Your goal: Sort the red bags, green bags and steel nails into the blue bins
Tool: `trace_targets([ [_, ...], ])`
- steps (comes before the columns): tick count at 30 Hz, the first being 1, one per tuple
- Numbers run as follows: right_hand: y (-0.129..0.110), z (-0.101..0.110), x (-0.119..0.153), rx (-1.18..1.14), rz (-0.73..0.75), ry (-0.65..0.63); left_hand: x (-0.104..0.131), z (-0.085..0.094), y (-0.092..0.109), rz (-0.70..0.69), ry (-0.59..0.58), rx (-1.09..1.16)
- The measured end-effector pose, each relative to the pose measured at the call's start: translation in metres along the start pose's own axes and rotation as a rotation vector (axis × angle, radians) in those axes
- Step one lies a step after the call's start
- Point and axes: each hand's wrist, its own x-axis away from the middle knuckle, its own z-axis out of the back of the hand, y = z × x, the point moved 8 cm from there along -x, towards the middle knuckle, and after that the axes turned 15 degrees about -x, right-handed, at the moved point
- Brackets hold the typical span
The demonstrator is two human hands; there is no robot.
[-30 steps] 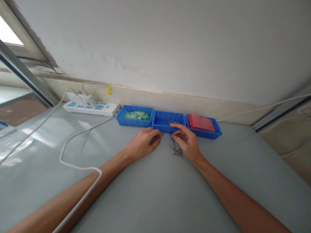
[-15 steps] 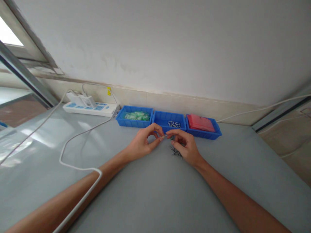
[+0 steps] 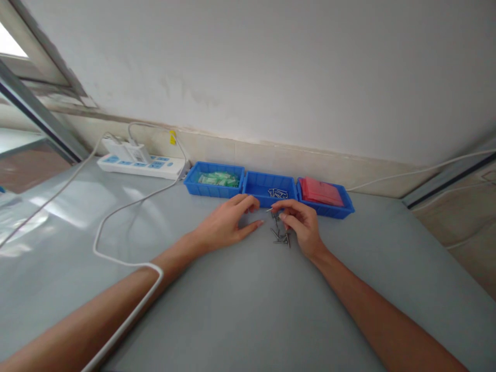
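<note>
- Grey tabletop (image 3: 248,310), reaching the wall.
- White power strip (image 3: 174,169), far left; blue labels too small to read.
- Left hand (image 3: 222,222): grip loosely open, thumb and fingers apart.
- Right hand (image 3: 304,227): grip half curled; I cannot tell whether it holds the metal pin (image 3: 268,210) at its forefinger.
- Middle blue bin (image 3: 256,187): silver pieces (image 3: 278,194) at right.
- Loose pins (image 3: 284,240), left of the right hand.

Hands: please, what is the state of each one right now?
Left hand: open, thumb and fingers apart, nothing visible in it.
Right hand: partly closed, apparently holding a metal pin at the fingertips.
</note>
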Motion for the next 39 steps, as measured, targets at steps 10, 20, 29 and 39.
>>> trace_targets([
  [10, -0.006, 0.007, 0.001, 0.039, 0.069, 0.085, 0.003, -0.007, -0.005, -0.198, -0.192, -0.298],
  [20, 0.006, 0.011, -0.003, 0.161, 0.002, 0.134, 0.0, -0.016, -0.006, -0.148, -0.159, -0.201],
  [29, 0.0, 0.005, -0.002, 0.205, 0.053, 0.087, -0.002, -0.002, -0.005, 0.009, -0.04, 0.051],
  [39, -0.026, -0.032, 0.012, 0.368, 0.271, -0.249, -0.002, -0.015, -0.018, 0.407, 0.027, 0.735],
])
